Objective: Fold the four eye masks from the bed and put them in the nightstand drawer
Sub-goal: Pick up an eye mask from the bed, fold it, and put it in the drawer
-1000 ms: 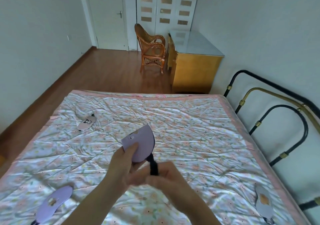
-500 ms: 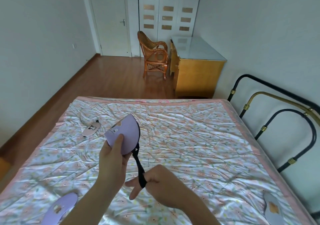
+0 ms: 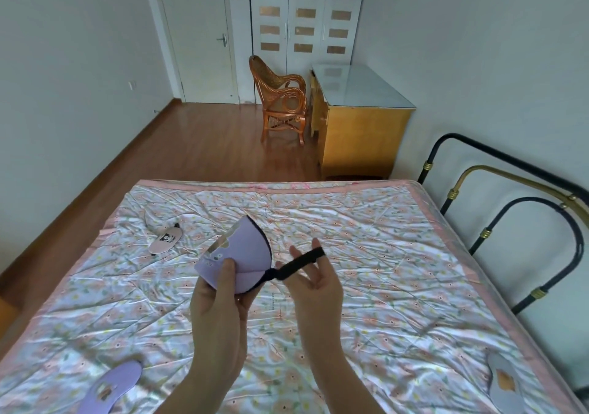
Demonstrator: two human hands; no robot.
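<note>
My left hand [image 3: 220, 299] holds a purple eye mask [image 3: 242, 254] folded in half, above the middle of the bed [image 3: 366, 254]. Its black strap [image 3: 299, 262] stretches out to the right, looped over the fingers of my right hand [image 3: 314, 281], which are spread. A pink mask with a panda print [image 3: 165, 238] lies flat at the far left of the bed. Another purple mask [image 3: 110, 388] lies at the near left. A grey mask with an orange patch [image 3: 505, 381] lies at the near right edge.
A black and brass metal headboard [image 3: 510, 196] rises on the bed's right side. Beyond the bed stand a yellow wooden cabinet with a glass top [image 3: 360, 126] and a rattan chair [image 3: 280, 101] on the wood floor. A door and a wardrobe are at the back wall.
My left hand has tilted the folded purple mask. My right hand has moved up and to the right, pulling the black strap out sideways instead of downward, with the fingers now spread.
</note>
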